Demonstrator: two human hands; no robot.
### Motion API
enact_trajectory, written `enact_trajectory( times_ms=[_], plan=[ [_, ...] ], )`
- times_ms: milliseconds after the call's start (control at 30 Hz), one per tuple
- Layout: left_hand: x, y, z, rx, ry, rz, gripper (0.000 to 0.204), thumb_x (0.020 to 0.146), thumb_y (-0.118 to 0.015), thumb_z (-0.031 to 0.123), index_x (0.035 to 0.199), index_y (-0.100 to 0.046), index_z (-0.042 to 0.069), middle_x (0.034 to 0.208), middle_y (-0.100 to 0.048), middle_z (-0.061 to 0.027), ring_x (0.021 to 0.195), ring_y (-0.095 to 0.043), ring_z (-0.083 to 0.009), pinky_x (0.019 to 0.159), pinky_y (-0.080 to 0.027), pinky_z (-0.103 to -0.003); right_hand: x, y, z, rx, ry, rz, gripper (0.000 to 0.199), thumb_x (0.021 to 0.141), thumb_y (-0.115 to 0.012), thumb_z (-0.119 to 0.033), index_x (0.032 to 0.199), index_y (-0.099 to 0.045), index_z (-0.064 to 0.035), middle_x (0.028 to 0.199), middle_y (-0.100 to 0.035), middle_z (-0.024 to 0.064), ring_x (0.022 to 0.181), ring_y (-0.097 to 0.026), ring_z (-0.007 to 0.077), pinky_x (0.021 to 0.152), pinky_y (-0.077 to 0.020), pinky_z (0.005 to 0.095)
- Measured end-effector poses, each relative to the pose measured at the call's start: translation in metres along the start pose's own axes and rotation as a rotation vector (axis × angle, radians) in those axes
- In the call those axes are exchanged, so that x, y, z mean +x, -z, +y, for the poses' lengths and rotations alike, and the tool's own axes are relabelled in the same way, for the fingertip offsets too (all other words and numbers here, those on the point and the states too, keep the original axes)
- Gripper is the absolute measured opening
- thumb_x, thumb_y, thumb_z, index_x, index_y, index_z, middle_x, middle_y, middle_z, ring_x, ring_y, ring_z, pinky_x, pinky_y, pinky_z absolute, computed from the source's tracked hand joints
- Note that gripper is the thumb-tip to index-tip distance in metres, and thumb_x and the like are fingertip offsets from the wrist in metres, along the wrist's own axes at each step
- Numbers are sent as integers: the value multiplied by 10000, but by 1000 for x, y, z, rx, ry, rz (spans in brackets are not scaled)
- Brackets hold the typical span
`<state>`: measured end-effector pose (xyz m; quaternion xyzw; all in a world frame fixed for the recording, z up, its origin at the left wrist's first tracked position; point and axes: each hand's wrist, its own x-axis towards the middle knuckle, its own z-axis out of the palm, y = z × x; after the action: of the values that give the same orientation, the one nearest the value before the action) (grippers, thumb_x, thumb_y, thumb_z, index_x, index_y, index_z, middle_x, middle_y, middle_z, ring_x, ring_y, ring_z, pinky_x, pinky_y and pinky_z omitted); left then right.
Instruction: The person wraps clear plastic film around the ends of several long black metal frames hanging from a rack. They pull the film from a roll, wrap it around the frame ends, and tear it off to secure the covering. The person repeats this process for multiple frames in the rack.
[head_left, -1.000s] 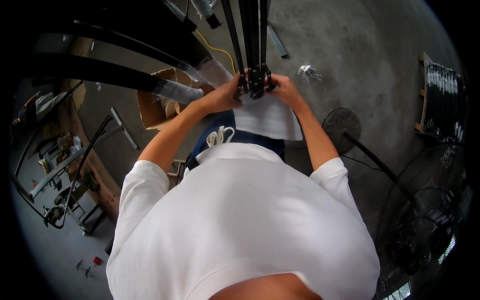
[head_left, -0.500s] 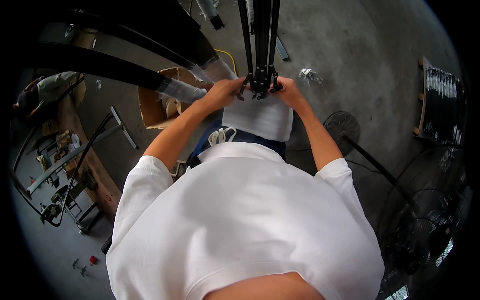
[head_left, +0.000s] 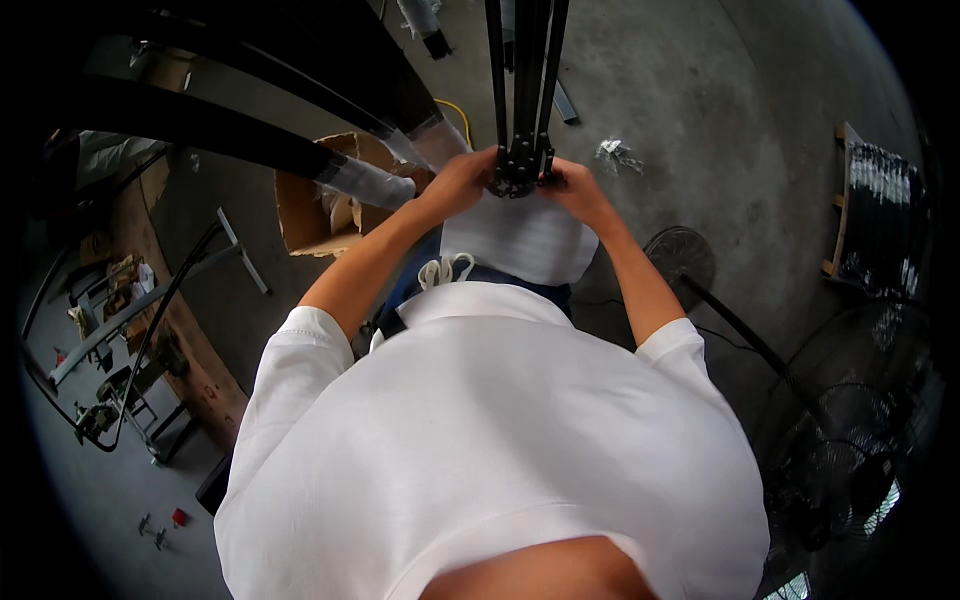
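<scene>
Head view, concrete floor [head_left: 700,120] (grey), cardboard box [head_left: 315,205]

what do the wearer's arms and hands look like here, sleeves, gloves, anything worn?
Both arms come out of short white sleeves that end above the elbow; the forearms are bare. The left hand and right hand are bare too: no gloves. No watch, band or ring shows. The sleeves belong to a plain white shirt with no markings visible.

White short-sleeved collared shirt [head_left: 480,440]; dark blue trousers [head_left: 480,280]; white drawstring [head_left: 445,270] at the waist; 2 bare forearms.
</scene>
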<state>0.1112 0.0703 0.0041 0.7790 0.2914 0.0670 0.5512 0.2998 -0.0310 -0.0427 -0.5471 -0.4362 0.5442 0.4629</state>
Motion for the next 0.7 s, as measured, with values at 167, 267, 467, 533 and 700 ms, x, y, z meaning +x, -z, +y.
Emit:
enact_trajectory(
  times_ms=[167,267,467,533,700],
  plan=[
    [-2,-9,-4,66,-35,23,372,717,-521,-77,1060,-461,53,904,-575,-198,867,-562,-362,708,-441,-360,3,2,18,-33,10,18,147,679,-655,15,784,-557,-15,701,-566,-1,652,-498,56,633,-442,220],
    [-4,-17,-10,-46,16,23,389,708,-545,-73,1069,-458,46,955,-573,-195,909,-552,-364,744,-438,-364,3,-3,7,26,14,29,136,679,-656,11,767,-555,-14,687,-564,-2,651,-501,55,626,-438,219],
    [1,-3,7,13,2,-50,398,707,-545,-69,1084,-466,34,975,-571,-192,952,-535,-357,769,-433,-366,0,-1,-4,-25,43,6,129,701,-636,25,800,-564,-17,714,-567,-5,672,-501,50,647,-437,216],
    [5,2,4,43,-20,-95,374,707,-540,-69,1064,-479,24,968,-572,-192,949,-535,-354,764,-434,-361,-1,0,-17,-1,5,-24,137,707,-626,37,820,-566,-13,731,-567,-3,692,-502,51,661,-436,218],
    [22,8,-15,74,-112,-189,271,705,-537,-63,967,-526,5,865,-582,-204,873,-553,-361,711,-441,-372,2,8,-7,-28,10,-66,167,703,-619,53,845,-560,-13,746,-568,5,722,-507,57,676,-434,230]
  ],
)
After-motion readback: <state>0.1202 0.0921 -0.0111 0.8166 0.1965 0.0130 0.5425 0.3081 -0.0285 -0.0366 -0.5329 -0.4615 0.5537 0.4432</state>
